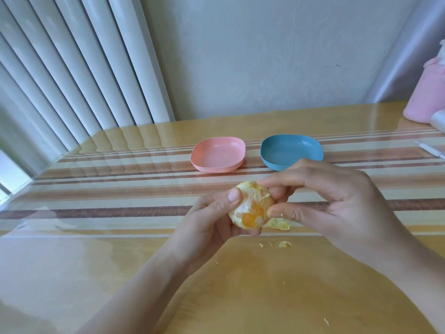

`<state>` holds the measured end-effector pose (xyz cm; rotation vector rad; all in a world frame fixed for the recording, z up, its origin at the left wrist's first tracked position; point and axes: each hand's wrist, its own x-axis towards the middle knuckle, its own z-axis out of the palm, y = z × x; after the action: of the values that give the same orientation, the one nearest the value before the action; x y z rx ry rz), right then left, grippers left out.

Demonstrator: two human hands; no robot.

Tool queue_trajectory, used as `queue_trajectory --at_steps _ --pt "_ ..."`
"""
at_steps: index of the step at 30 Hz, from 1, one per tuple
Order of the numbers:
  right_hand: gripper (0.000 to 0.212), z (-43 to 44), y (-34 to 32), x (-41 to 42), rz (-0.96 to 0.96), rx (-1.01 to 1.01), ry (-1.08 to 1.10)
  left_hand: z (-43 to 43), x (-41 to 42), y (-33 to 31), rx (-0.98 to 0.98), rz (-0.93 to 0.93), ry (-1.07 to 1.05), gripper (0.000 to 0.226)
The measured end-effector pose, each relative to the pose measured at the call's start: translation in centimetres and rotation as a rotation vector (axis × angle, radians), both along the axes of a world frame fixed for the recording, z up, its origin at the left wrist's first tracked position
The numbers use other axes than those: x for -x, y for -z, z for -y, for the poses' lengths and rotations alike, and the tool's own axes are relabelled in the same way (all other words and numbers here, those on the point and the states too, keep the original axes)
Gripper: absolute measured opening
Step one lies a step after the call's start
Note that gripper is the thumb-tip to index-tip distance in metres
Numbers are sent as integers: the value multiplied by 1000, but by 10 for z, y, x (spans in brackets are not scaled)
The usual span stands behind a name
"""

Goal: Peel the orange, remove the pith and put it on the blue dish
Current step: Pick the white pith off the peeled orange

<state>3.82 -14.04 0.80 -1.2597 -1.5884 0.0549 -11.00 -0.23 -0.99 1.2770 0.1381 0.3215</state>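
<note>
Above table (120, 273): two hands grip one orange (251, 204); two dishes beyond.

The orange (250, 206) is small and peeled, w/ white pith patches over most of it & bare juicy flesh showing on the near side. It's held above the worktop (120, 261) at scene centre in the left hand (212, 220), thumb across its top left. The right hand (337, 196) pinches its right side w/ fingers (272, 183) & thumb. The blue dish (289, 150) is shallow, rounded-square & upright, on the worktop beyond the orange, slightly right, apart from it. Pale pith scraps (279, 224) lie just near-right of the orange.
</note>
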Motion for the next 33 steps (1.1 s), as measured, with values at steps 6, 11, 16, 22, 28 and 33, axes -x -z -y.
queue_trajectory --at_steps 6,11,16,22,28,33 --pt "15 -3 0 3 65 -61 47 0 0 -1 21 -30 2 55" --pt "7 -5 1 7 68 -67 89 -1 0 0 29 -41 6 53" --pt "19 -9 7 8 258 -57 189 -1 0 0 27 -55 8 52" --pt "19 -12 8 10 342 0 234 2 -2 2 72 -62 13 52" --pt "11 -9 8 10 191 19 198 -8 1 -3 123 27 -65 54" --pt "13 -5 0 12 -261 80 247 -12 2 -1 31 64 -130 54"
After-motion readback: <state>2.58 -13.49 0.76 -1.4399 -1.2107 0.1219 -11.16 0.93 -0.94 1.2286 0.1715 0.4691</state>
